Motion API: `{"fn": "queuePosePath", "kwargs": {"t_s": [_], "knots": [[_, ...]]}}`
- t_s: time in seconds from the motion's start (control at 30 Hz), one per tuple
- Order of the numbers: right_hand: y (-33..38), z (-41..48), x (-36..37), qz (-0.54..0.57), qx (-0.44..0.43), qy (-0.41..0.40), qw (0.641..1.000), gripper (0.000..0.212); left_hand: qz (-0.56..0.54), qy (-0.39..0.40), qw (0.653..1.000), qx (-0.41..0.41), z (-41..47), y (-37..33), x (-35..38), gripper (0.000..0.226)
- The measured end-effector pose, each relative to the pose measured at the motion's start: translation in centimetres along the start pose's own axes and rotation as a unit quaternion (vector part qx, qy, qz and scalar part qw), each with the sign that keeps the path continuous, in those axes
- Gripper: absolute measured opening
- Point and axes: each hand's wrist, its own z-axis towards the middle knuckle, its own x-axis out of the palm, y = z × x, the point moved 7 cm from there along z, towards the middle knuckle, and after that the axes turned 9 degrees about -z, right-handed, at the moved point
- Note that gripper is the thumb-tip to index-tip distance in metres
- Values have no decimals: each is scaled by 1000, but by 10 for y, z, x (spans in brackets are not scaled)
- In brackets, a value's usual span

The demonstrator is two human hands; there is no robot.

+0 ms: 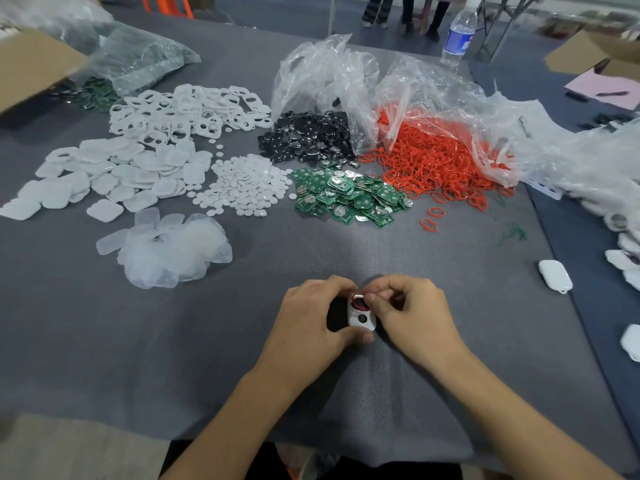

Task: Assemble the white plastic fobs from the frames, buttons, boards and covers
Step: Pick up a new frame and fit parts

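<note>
Grey table [311, 251], far side: piles of frames [187, 109], covers [114, 174], buttons [242, 188], boards [346, 195], red rings [433, 161]. Near centre: fob frame [362, 318], gripped by left hand [308, 317]; right hand [412, 313] pinches its top end.

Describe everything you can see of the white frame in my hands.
The frame is a small white plastic piece with rounded corners and a round hole in its lower half. A red ring shows in the opening at its upper end. It sits low over the grey table, face up. The left hand grips its left side; the right hand pinches its top end. The rest is hidden.
</note>
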Motion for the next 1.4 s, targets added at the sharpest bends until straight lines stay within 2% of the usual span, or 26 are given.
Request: {"fn": "queuePosePath", "kwargs": {"t_s": [0.63,0.77,0.9,1.07,1.17,1.27,1.4], "knots": [[22,-2,-6,-117,-97,2,988,25,41,19,998,32,-1,0,7,52],[19,4,-6,-111,-84,16,990,26,75,23,995,61,-4,-5,10,49],[9,8,-4,-53,-14,50,997,24,69,15,996,57,-6,-4,9,45],[10,25,3,-39,39,163,985,19,69,29,995,64,-5,-7,9,33],[11,36,5,-30,73,201,976,19,86,27,993,79,-6,-10,9,29],[11,35,3,-10,74,209,975,17,98,23,991,87,-8,-12,10,28],[9,17,-5,-31,11,140,990,7,90,18,993,80,-9,-10,10,30]]}}
